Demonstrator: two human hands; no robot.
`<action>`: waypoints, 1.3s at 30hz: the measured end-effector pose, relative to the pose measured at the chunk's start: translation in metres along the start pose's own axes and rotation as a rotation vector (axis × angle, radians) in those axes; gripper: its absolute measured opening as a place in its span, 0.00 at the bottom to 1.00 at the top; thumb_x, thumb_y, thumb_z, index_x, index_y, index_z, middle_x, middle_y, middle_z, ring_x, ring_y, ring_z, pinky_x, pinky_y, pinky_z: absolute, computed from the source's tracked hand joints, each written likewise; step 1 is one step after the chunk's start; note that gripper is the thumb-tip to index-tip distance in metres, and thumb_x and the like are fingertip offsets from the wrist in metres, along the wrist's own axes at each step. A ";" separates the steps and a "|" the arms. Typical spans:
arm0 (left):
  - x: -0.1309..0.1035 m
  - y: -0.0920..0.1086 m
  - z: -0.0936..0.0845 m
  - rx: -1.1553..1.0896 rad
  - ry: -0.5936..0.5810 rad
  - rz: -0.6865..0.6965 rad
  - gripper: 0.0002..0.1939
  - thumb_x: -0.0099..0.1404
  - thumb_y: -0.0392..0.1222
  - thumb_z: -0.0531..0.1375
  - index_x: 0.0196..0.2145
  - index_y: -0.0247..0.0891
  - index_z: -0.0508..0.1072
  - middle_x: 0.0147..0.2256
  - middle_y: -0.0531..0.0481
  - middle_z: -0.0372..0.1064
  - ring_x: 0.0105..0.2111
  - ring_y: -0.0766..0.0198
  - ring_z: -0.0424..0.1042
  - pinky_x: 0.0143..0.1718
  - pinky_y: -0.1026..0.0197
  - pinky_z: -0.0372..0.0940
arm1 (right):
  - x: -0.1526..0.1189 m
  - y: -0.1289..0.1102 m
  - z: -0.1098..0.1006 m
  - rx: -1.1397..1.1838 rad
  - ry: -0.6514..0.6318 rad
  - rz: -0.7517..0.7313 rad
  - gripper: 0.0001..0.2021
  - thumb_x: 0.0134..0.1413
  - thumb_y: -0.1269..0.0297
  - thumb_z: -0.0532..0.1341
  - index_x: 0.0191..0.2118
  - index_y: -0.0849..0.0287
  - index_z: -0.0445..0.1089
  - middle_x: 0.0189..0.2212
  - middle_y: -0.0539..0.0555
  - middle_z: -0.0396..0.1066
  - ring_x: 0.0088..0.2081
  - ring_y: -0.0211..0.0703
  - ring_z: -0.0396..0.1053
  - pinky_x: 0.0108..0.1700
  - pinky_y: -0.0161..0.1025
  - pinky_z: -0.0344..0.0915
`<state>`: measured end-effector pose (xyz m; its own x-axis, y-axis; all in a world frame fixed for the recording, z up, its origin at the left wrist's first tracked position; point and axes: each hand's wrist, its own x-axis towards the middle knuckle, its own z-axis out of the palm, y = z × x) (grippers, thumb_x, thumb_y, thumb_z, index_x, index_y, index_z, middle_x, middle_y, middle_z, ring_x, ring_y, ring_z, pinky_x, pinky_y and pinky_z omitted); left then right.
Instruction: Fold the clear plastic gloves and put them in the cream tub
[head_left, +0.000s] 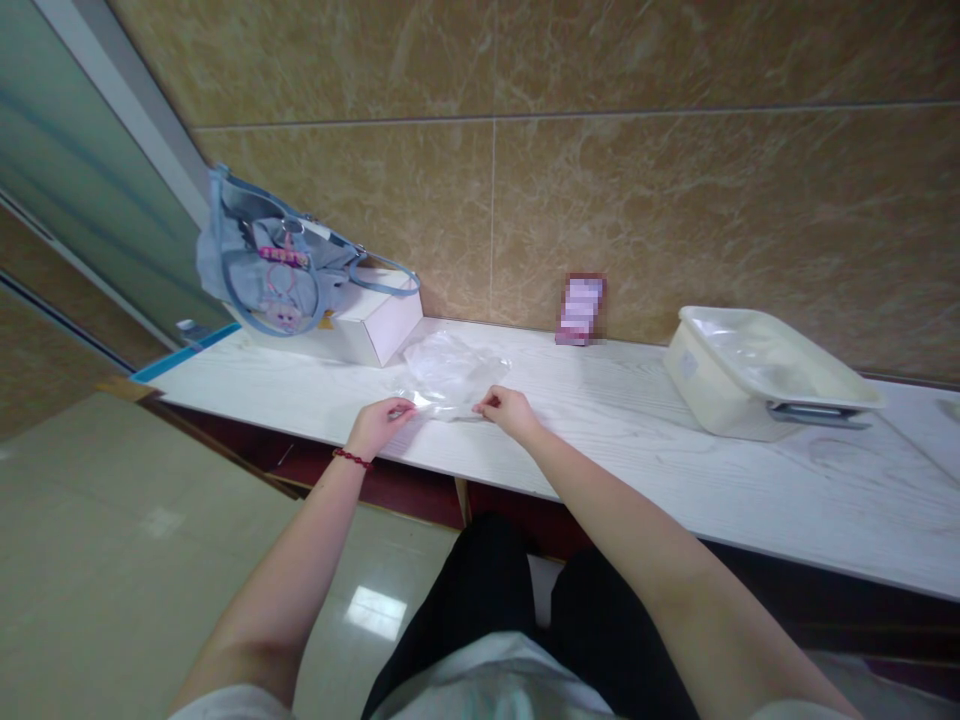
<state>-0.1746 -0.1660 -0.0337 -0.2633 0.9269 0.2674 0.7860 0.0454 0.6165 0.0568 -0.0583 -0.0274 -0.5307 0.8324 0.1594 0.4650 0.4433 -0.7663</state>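
Note:
A clear plastic bag (pixel 448 372) lies on the white wood-grain counter (pixel 600 440), its near edge stretched between my two hands. My left hand (pixel 381 424), with a dark red braided bracelet at the wrist, pinches the left corner of that edge. At the right corner my right hand (pixel 506 408) pinches the plastic between thumb and fingers. White material shows in or under the bag; I cannot tell whether it is a separate thing or folded plastic.
A blue handbag (pixel 274 270) rests on a white box (pixel 375 325) at the left. Against the tiled wall (pixel 420 200) leans a blurred phone-like object (pixel 580 310). To the right stands a cream plastic bin (pixel 705 385) with clear plastic inside. Dark red shelving (pixel 412 493) runs beneath the counter.

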 end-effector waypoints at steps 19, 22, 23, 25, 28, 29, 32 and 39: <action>0.006 -0.012 -0.005 -0.012 0.059 0.051 0.17 0.56 0.50 0.52 0.38 0.37 0.69 0.37 0.47 0.71 0.36 0.61 0.70 0.40 0.59 0.64 | 0.000 0.012 -0.023 0.008 0.100 0.018 0.10 0.39 0.59 0.61 0.21 0.58 0.62 0.20 0.47 0.67 0.24 0.34 0.63 0.26 0.31 0.57; 0.008 -0.020 -0.012 0.108 -0.009 0.171 0.14 0.56 0.48 0.51 0.35 0.39 0.72 0.37 0.48 0.71 0.37 0.60 0.69 0.42 0.59 0.62 | -0.001 0.023 -0.046 0.001 0.156 0.004 0.09 0.40 0.59 0.61 0.23 0.58 0.63 0.21 0.47 0.67 0.24 0.34 0.64 0.27 0.31 0.58; 0.009 -0.023 -0.015 0.159 -0.051 0.227 0.14 0.57 0.47 0.51 0.34 0.40 0.72 0.36 0.49 0.72 0.38 0.60 0.69 0.43 0.59 0.61 | -0.002 0.028 -0.054 -0.007 0.176 0.001 0.08 0.40 0.60 0.61 0.24 0.58 0.64 0.22 0.48 0.67 0.25 0.34 0.64 0.28 0.32 0.59; 0.011 -0.026 -0.020 0.258 -0.132 0.317 0.14 0.57 0.44 0.49 0.33 0.40 0.73 0.36 0.49 0.72 0.38 0.60 0.68 0.44 0.59 0.60 | -0.002 0.038 -0.073 -0.022 0.213 0.007 0.08 0.41 0.61 0.60 0.29 0.58 0.66 0.24 0.49 0.68 0.26 0.35 0.65 0.30 0.33 0.60; 0.015 -0.030 -0.027 0.402 -0.180 0.355 0.15 0.58 0.42 0.47 0.34 0.39 0.73 0.37 0.48 0.71 0.39 0.60 0.67 0.45 0.58 0.59 | -0.004 0.053 -0.102 -0.064 0.271 0.053 0.09 0.43 0.63 0.58 0.33 0.58 0.67 0.27 0.51 0.70 0.29 0.36 0.67 0.34 0.35 0.62; 0.016 -0.030 -0.029 0.447 -0.177 0.342 0.15 0.58 0.41 0.47 0.34 0.39 0.73 0.37 0.48 0.71 0.39 0.60 0.67 0.44 0.58 0.58 | -0.004 0.057 -0.111 -0.092 0.298 0.073 0.08 0.44 0.63 0.57 0.32 0.59 0.68 0.27 0.52 0.70 0.29 0.37 0.67 0.34 0.36 0.62; 0.019 -0.032 -0.035 0.577 -0.137 0.249 0.16 0.57 0.40 0.47 0.35 0.40 0.73 0.38 0.47 0.71 0.40 0.58 0.67 0.44 0.57 0.58 | -0.006 0.065 -0.139 -0.165 0.400 0.121 0.08 0.45 0.62 0.56 0.30 0.60 0.68 0.28 0.55 0.71 0.30 0.40 0.67 0.35 0.38 0.63; 0.027 -0.020 -0.054 0.764 -0.173 -0.020 0.19 0.53 0.38 0.50 0.43 0.42 0.68 0.44 0.46 0.67 0.43 0.55 0.66 0.42 0.55 0.59 | -0.010 0.056 -0.191 -0.317 0.460 0.021 0.09 0.45 0.61 0.56 0.31 0.60 0.68 0.24 0.53 0.70 0.26 0.39 0.67 0.32 0.38 0.64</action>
<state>-0.2278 -0.1619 0.0007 -0.2401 0.9652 0.1034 0.9656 0.2484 -0.0771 0.2231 0.0212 0.0471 -0.1880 0.8700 0.4559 0.7001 0.4443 -0.5590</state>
